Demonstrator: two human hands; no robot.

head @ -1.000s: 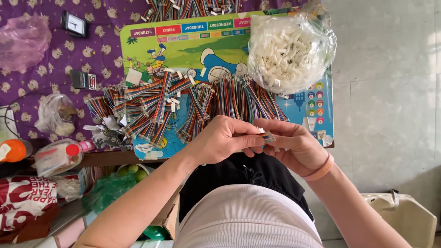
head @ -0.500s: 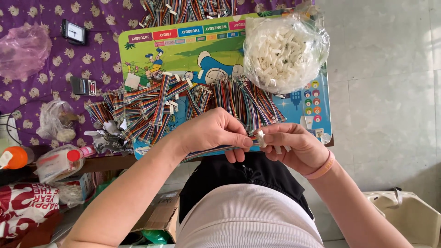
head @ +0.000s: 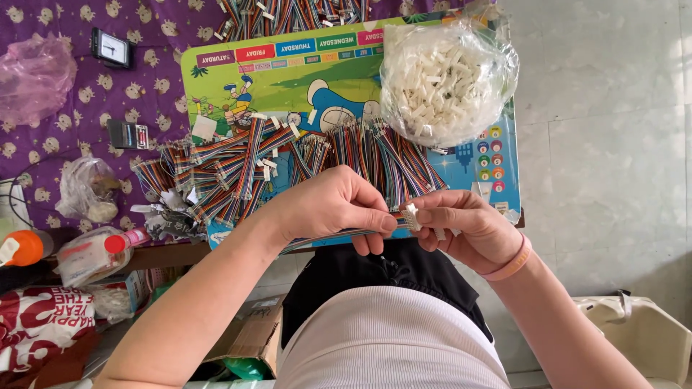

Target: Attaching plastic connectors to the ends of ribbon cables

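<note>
A board (head: 346, 79) is laid on the table (head: 65, 144). A bag of small plugs (head: 447, 79) is set on the board's right part. Heaps of wire bundles (head: 288, 166) are spread across the board's middle, left of the bag. A small clock (head: 110, 48) is placed left of the board. The left hand (head: 331, 209) and the right hand (head: 465, 227) are held side by side at the board's near edge, with a plug (head: 412, 216) between them.
</note>
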